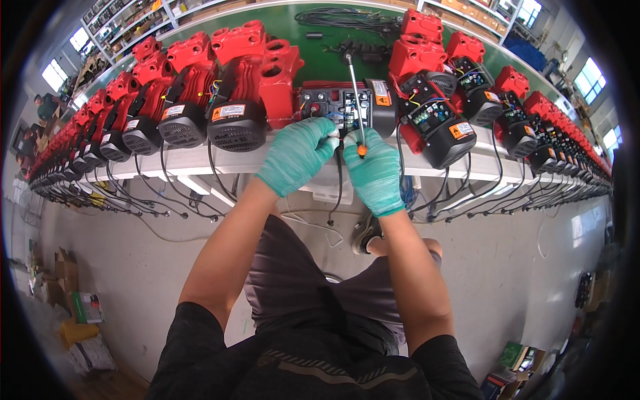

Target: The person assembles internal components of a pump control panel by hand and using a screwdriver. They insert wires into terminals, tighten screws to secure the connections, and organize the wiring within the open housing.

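In front of me lies a red motor unit with its black control box (319, 105) uncovered, showing a circuit board and small wires. My left hand (298, 157), in a green knit glove, is closed in a pinch at the near edge of the box; what its fingertips hold is too small to make out. Close beside it, my right hand (375, 172), gloved alike, has its fingers curled round a long-shafted screwdriver (361, 120) with an orange and black handle. The shaft points away across the box. From between my hands a black power cable (339, 183) hangs below the table edge.
Rows of red motor units with black end covers (238, 127) line both sides; those on the right have exposed wiring (427, 110). Their cables dangle off the front edge. Coiled black cables (347, 20) and small black parts (373, 52) lie on the green tabletop (280, 19) beyond.
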Tool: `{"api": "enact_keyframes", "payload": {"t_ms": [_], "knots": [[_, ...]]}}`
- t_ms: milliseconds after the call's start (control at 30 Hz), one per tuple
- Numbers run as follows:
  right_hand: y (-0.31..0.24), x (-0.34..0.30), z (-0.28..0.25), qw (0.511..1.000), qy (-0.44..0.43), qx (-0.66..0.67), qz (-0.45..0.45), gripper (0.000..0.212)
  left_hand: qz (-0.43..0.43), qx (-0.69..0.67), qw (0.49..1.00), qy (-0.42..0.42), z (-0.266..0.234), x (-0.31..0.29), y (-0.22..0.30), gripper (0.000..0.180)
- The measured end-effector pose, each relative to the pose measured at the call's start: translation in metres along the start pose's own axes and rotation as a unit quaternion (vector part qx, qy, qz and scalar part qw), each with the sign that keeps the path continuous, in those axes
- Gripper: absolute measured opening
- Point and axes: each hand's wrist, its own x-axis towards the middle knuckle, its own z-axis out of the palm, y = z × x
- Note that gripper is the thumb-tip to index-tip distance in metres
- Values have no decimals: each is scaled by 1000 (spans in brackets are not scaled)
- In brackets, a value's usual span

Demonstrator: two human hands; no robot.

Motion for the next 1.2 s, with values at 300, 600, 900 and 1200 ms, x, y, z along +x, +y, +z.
{"api": "enact_keyframes", "payload": {"t_ms": [300, 600, 900, 1200], "knots": [[10, -40, -49, 941, -81, 230, 235, 21, -39, 29, 999, 19, 8, 4, 4, 13], [-24, -135, -137, 885, -148, 275, 346, 51, -53, 37, 995, 76, 23, 2, 6, 12], [-62, -115, -177, 994, -19, -102, 29, 22, -54, 47, 995, 68, 13, 4, 5, 12], [-101, -67, -137, 958, 237, 105, -123, 45, 32, 24, 988, 146, 22, -2, -10, 11]]}}
